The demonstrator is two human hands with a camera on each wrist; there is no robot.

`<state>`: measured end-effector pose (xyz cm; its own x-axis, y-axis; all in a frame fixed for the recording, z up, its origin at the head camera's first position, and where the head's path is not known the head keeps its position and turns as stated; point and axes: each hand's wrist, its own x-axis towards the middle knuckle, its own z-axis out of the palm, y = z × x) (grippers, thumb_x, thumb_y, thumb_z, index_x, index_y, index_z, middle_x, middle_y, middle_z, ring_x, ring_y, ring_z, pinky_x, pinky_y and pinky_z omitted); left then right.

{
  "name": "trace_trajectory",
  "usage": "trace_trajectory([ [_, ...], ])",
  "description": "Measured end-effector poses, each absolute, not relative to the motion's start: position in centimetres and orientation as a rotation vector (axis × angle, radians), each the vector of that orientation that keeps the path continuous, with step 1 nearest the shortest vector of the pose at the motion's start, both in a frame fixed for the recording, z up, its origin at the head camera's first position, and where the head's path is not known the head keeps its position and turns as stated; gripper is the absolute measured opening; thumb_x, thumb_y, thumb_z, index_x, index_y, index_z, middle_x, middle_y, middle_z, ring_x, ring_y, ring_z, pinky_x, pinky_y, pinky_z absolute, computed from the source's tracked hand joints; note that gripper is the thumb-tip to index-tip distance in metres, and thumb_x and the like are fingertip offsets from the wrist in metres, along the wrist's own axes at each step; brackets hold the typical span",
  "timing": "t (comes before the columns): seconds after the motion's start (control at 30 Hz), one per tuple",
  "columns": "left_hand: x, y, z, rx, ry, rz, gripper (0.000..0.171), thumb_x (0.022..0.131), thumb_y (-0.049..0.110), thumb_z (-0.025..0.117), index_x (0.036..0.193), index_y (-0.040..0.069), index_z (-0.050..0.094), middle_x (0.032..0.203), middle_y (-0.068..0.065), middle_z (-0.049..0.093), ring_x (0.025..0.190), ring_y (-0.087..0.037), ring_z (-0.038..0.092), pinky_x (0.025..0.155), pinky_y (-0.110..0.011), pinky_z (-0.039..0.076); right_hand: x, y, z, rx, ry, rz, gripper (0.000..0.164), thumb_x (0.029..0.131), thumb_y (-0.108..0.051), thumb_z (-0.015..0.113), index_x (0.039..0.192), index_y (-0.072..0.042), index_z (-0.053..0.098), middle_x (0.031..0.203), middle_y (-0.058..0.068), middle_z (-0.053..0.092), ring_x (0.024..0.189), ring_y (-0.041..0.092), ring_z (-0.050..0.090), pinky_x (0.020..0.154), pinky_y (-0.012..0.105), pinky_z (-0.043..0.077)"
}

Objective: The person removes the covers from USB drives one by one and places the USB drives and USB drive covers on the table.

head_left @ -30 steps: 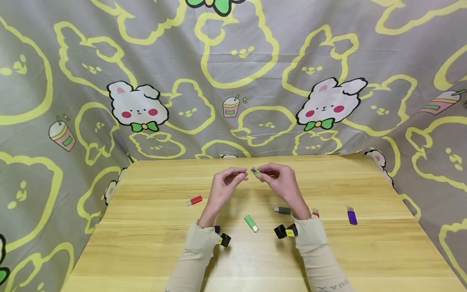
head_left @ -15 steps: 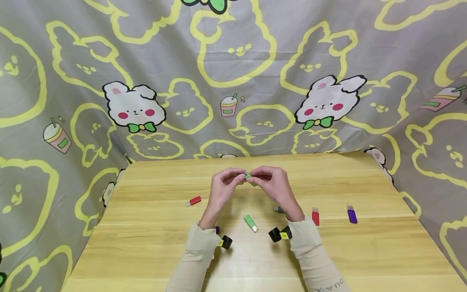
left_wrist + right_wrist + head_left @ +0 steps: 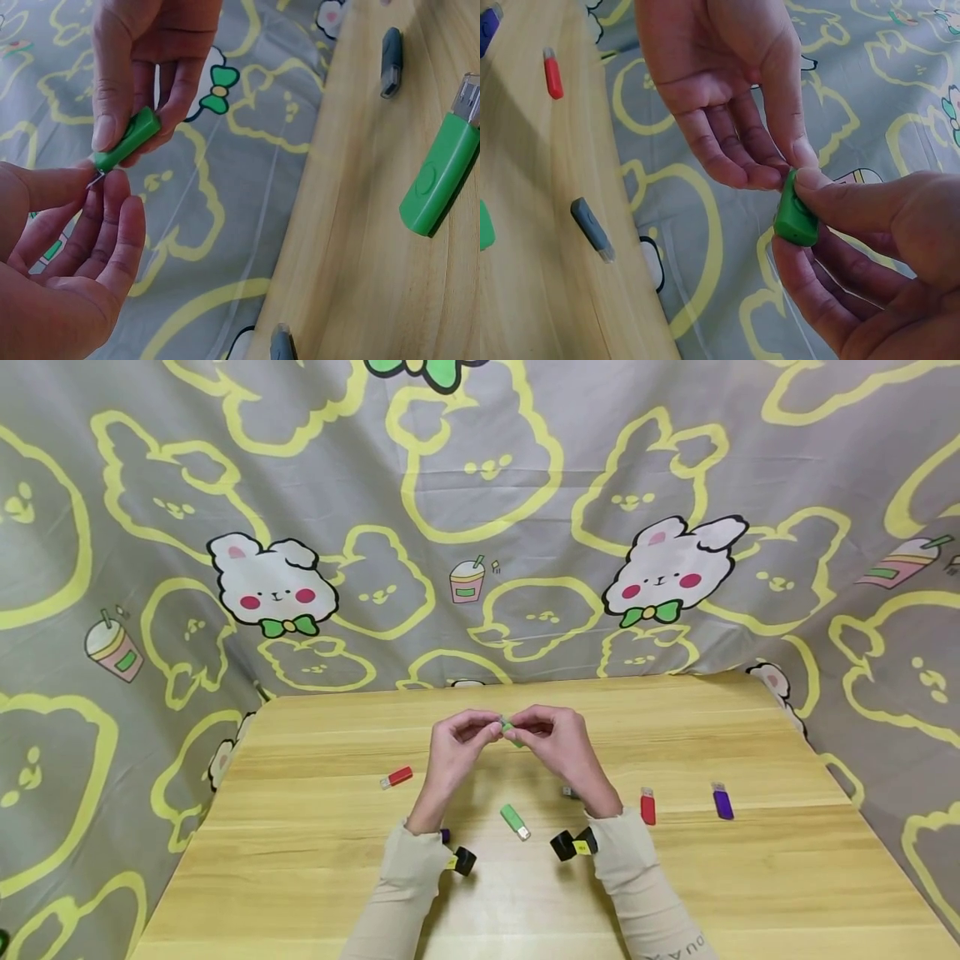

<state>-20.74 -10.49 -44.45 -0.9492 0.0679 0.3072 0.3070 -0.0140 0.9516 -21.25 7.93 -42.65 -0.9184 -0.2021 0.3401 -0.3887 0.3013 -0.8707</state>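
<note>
Head: I'm seeing the left hand [image 3: 457, 747] and the right hand [image 3: 557, 743] both pinching one green USB stick [image 3: 513, 736], holding it off the table [image 3: 300, 860]. A second green stick [image 3: 514, 822] is lying between the forearms. A red stick [image 3: 397, 777] is lying left of the left hand; another red stick [image 3: 648, 807] and a purple stick [image 3: 722, 802] are lying right of the right forearm. A grey stick [image 3: 567, 792] is peeking out beside the right wrist, mostly covered.

Left wrist: left thumb and finger are gripping the metal plug end, right hand is holding the green body. The second green stick is showing its bare plug.

Right wrist: right thumb is pressing the body's flat side, fingers curling beneath. Patterned cloth [image 3: 679, 225] is hanging behind.
</note>
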Motion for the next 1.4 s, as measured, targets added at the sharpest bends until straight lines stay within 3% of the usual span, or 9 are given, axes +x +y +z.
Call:
trace_trajectory([
  [0.77, -20.6, -10.2, -44.2, -0.368, -2.038, -2.156, 0.015, 0.092, 0.001, 0.076, 0.104, -0.009, 0.075, 0.102, -0.021, 0.075, 0.083, -0.018, 0.074, 0.081, -0.035, 0.062, -21.2, 9.0, -41.9, 0.583, -2.452, 1.749, 0.01, 0.088, -0.007, 0.081, 0.097, -0.003, 0.078, 0.091, 0.008, 0.076, 0.077, 0.019, 0.072, 0.064, 0.024, 0.057],
  [1.0, -20.4, -11.5, -43.6, -0.207, -1.897, -2.174, 0.017, 0.09, -0.002, 0.076, 0.104, -0.012, 0.073, 0.096, -0.018, 0.076, 0.075, -0.013, 0.072, 0.077, -0.028, 0.061, -21.0, 9.6, -42.0, 0.536, -2.517, 1.694, 0.008, 0.087, -0.005, 0.082, 0.095, -0.004, 0.078, 0.09, 0.006, 0.075, 0.075, 0.019, 0.07, 0.064, 0.024, 0.057],
  [1.17, -20.4, -12.6, -43.2, -0.161, -1.832, -2.16, 0.015, 0.089, -0.006, 0.075, 0.102, -0.013, 0.073, 0.093, -0.02, 0.075, 0.072, -0.016, 0.072, 0.074, -0.027, 0.061, -21.1, 10.2, -42.0, 0.53, -2.488, 1.738, 0.01, 0.088, -0.005, 0.081, 0.097, -0.004, 0.078, 0.092, 0.007, 0.075, 0.077, 0.022, 0.071, 0.064, 0.024, 0.057],
  [1.4, -20.8, -12.0, -43.9, -0.181, -1.917, -2.193, 0.017, 0.091, -0.002, 0.076, 0.103, -0.013, 0.072, 0.098, -0.025, 0.074, 0.075, -0.025, 0.074, 0.075, -0.035, 0.062, -21.6, 10.7, -42.6, 0.534, -2.493, 1.714, 0.014, 0.09, -0.004, 0.079, 0.103, -0.003, 0.079, 0.096, 0.008, 0.076, 0.077, 0.018, 0.07, 0.063, 0.023, 0.055],
])
